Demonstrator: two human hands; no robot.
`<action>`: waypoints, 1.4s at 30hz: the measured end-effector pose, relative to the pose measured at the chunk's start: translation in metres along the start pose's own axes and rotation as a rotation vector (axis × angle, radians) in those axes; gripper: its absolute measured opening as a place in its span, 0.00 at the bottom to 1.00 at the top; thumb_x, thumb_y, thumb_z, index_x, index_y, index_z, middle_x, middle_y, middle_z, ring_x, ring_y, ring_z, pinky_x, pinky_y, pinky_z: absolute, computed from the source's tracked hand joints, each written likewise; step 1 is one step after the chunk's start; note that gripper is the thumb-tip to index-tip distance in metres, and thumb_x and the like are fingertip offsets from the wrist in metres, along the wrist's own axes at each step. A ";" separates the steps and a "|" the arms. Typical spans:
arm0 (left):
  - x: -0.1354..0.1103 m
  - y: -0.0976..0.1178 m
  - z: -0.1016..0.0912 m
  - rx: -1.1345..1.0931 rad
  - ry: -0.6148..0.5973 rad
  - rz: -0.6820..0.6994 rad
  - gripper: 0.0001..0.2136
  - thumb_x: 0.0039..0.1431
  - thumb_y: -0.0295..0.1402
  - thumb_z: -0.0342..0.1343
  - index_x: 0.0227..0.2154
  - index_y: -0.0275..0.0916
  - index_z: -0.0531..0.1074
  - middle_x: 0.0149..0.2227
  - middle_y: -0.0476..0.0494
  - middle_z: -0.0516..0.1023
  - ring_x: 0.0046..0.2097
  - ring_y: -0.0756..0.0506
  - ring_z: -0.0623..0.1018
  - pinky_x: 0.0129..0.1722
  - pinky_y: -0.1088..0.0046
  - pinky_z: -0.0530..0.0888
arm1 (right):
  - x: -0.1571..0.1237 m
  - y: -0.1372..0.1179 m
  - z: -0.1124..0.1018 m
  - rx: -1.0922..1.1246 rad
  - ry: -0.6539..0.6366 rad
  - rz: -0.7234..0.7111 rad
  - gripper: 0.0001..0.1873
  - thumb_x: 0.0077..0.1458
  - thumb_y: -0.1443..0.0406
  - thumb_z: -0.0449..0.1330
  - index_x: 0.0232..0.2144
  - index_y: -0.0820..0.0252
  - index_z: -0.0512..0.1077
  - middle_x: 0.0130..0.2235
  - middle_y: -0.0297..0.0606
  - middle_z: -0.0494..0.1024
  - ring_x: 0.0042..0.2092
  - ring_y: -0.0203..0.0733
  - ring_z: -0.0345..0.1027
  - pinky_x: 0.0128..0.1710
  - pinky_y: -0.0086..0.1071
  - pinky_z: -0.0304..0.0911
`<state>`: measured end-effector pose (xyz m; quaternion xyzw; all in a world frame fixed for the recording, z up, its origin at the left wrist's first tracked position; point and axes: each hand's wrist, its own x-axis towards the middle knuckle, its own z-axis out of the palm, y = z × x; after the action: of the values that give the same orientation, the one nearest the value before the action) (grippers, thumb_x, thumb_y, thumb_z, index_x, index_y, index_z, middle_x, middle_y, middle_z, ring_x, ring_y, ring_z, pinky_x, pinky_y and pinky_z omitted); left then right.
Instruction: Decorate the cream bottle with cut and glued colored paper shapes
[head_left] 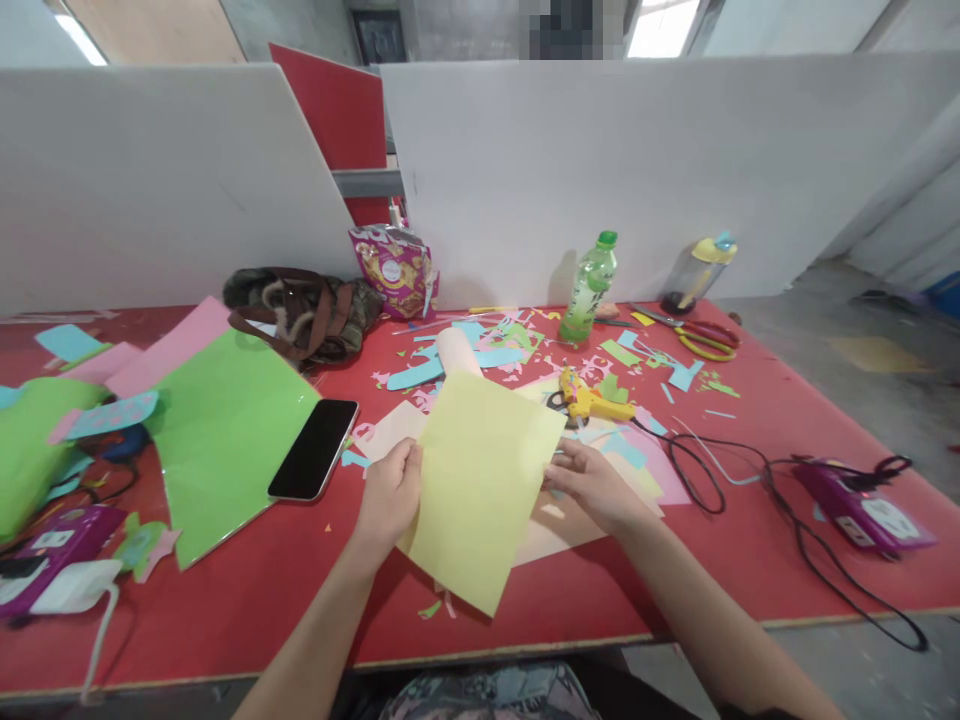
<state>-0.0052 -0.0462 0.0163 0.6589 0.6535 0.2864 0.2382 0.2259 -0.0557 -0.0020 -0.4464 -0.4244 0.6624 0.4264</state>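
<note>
A sheet of pale yellow paper [487, 480] is held tilted above the red table, between my two hands. My left hand [392, 490] pinches its left edge, thumb on the front. At the right edge my right hand [589, 482] grips the sheet, with its fingertips partly behind the paper. Under and behind the sheet lie pale pink and cream papers [570, 535] and a rolled light pink paper [457, 352]. Just beyond my right hand rests a yellow glue gun [596, 402] with a black cord.
Left are a black-screened phone [313, 450], green sheets [217, 430] and a purple power strip [64, 550]. Scraps [517, 340], a snack bag [397, 270], a green bottle [590, 290], scissors [705, 340] and a tumbler [697, 275] stand or lie behind. Another power strip [862, 505] sits right.
</note>
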 end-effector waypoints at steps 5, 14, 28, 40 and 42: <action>-0.003 -0.003 0.018 -0.149 -0.027 -0.063 0.12 0.56 0.36 0.38 0.24 0.38 0.61 0.24 0.49 0.68 0.27 0.49 0.70 0.26 0.74 0.66 | 0.002 -0.004 0.013 0.193 0.049 0.025 0.12 0.34 0.64 0.66 0.25 0.61 0.72 0.20 0.29 0.75 0.21 0.29 0.65 0.27 0.26 0.62; -0.033 0.020 0.033 -0.099 -0.008 0.379 0.20 0.57 0.29 0.40 0.53 0.40 0.48 0.57 0.35 0.50 0.59 0.41 0.51 0.54 0.55 0.57 | -0.003 -0.016 0.026 0.299 0.037 -0.037 0.17 0.27 0.64 0.69 0.25 0.59 0.71 0.23 0.31 0.77 0.25 0.34 0.69 0.30 0.27 0.63; -0.050 0.043 0.029 -0.449 -0.136 0.305 0.17 0.52 0.29 0.46 0.46 0.36 0.56 0.44 0.36 0.68 0.46 0.43 0.70 0.43 0.64 0.69 | -0.006 -0.025 0.063 -0.170 0.098 -0.252 0.16 0.29 0.57 0.67 0.20 0.60 0.69 0.23 0.33 0.73 0.28 0.39 0.65 0.30 0.32 0.63; -0.025 -0.004 -0.018 -0.498 0.265 -0.292 0.17 0.50 0.45 0.49 0.34 0.34 0.67 0.32 0.41 0.76 0.35 0.42 0.76 0.31 0.70 0.72 | -0.005 -0.046 0.014 -0.278 0.390 -0.356 0.14 0.40 0.54 0.60 0.27 0.57 0.68 0.27 0.37 0.74 0.27 0.40 0.67 0.25 0.33 0.63; -0.021 -0.011 -0.031 -0.473 0.287 -0.302 0.14 0.49 0.43 0.50 0.33 0.37 0.66 0.30 0.45 0.76 0.30 0.45 0.76 0.26 0.73 0.72 | -0.003 -0.052 0.000 -0.346 0.502 -0.377 0.14 0.41 0.55 0.59 0.28 0.57 0.68 0.26 0.37 0.74 0.26 0.40 0.67 0.24 0.32 0.62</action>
<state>-0.0344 -0.0689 0.0298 0.4338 0.6861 0.4820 0.3298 0.2367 -0.0445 0.0478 -0.5745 -0.4872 0.3600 0.5504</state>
